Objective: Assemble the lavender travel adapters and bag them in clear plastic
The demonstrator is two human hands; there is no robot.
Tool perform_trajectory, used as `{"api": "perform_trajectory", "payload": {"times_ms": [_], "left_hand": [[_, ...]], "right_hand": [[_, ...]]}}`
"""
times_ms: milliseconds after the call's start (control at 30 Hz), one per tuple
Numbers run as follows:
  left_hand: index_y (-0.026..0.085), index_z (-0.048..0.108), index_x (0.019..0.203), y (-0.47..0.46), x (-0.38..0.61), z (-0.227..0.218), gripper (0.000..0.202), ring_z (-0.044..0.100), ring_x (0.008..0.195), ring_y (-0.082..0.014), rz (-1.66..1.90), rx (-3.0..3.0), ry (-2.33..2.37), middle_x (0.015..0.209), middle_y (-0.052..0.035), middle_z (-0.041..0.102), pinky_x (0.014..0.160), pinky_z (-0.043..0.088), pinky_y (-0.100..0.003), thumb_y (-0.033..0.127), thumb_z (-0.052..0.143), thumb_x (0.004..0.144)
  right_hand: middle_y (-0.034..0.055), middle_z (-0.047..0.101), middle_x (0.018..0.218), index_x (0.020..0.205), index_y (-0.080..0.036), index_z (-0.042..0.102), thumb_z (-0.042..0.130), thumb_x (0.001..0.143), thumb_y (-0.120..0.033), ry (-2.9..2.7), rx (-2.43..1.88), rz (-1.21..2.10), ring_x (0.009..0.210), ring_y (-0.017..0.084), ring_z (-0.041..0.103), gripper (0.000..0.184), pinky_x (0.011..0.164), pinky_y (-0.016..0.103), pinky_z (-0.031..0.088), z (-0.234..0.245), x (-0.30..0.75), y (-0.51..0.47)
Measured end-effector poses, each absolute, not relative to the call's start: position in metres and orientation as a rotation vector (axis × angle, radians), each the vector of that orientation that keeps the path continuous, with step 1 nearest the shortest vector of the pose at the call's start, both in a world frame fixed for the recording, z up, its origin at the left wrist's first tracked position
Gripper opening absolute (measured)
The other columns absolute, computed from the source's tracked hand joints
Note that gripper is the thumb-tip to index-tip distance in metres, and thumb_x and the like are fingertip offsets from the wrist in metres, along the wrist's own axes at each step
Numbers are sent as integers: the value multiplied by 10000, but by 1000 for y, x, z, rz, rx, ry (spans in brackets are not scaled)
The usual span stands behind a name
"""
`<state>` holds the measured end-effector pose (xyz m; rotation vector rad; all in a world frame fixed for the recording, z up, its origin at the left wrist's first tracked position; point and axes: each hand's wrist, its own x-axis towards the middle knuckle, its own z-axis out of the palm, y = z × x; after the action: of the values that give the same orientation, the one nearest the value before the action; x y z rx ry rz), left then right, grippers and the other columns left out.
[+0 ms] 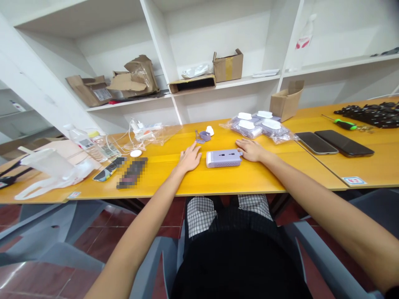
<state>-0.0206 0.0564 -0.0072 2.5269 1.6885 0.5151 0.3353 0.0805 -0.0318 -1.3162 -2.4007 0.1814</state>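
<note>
While my left hand (189, 158) lies flat and open on the yellow table (218, 180), just left of the purple box (223, 158), my right hand (251, 150) rests open at the box's right end, and I cannot tell if my thumb touches it. Neither hand grasps anything, and the purple box lies in the middle of the frame, between my two hands. Just above it sit a small purple piece (204, 135) and a white cap (210, 131), and to the right lie clear bags (258, 126) and two dark phones (333, 142).
</note>
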Motion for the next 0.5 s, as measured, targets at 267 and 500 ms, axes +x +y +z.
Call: {"api": "perform_trajectory", "payload": {"times_ms": [267,500], "left_hand": [[229,440,1574,61,-17,-10,584,249,1602,-371,271,2543,1689,1725,-169,266,1228,171,-729,481,345,1055],[226,298,1659,57,-11,-3,689,145,1637,-303,41,2503,1794,1755,-84,170,1290,116,-639,548,180,1061]], "right_hand": [[94,399,1679,1589,-233,462,333,1027,-497,-2443,-1548,96,1568,385,327,635,1253,673,263,-32,326,73],[91,309,1718,1643,-167,372,222,1040,-504,-2501,-1641,70,1594,356,272,707,1278,634,228,-29,324,71]]}}
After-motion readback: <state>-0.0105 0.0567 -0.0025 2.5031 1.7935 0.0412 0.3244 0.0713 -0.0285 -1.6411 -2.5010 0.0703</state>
